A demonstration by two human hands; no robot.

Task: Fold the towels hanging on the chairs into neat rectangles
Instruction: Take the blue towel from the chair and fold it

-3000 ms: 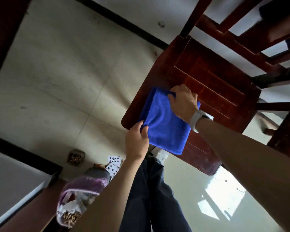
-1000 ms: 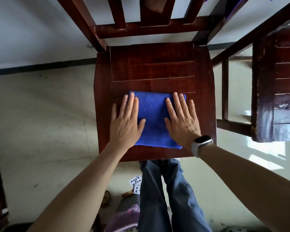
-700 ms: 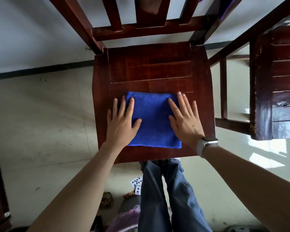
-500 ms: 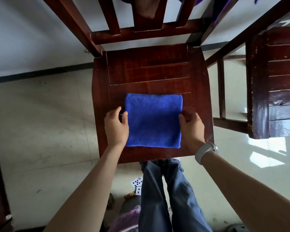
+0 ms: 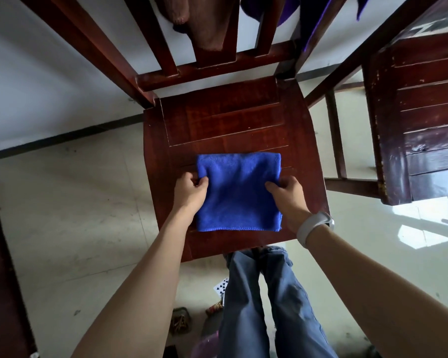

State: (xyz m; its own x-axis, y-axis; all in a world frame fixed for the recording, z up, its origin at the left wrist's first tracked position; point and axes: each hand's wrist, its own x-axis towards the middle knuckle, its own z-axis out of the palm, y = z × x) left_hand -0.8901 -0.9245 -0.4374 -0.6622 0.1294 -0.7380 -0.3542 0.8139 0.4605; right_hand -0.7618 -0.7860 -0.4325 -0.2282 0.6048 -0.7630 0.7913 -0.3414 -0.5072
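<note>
I've got one blue towel [image 5: 238, 192] lying flat on the seat of the wooden chair [image 5: 217, 120], toward the front edge, already folded down to a compact, nearly square rectangle. By my reading this one is essentially finished. The edges line up well: the far edge runs straight, the near hem shows as a clean stitched line, and the corners look square. The surface is smooth, a soft plush cloth with no obvious wrinkles, only a slight puckering where my fingers bite in.

My left hand [image 5: 190, 189] pinches the towel's left edge about midway along, thumb on top and fingers curled under. My right hand [image 5: 286, 192] does the same on the right edge, thumb over the cloth, fingers tucked beneath. Both are closed onto the fabric, not pressing flat. I judge that as a grip for lifting or shifting the folded piece, though I can't say which.

As for what's left: up on the chair back I see a brown towel [image 5: 204, 24] draped over the slats, and beside it a purple cloth [image 5: 290, 11] hanging too. Those look unfolded, so I'd call the job partly done.
</note>
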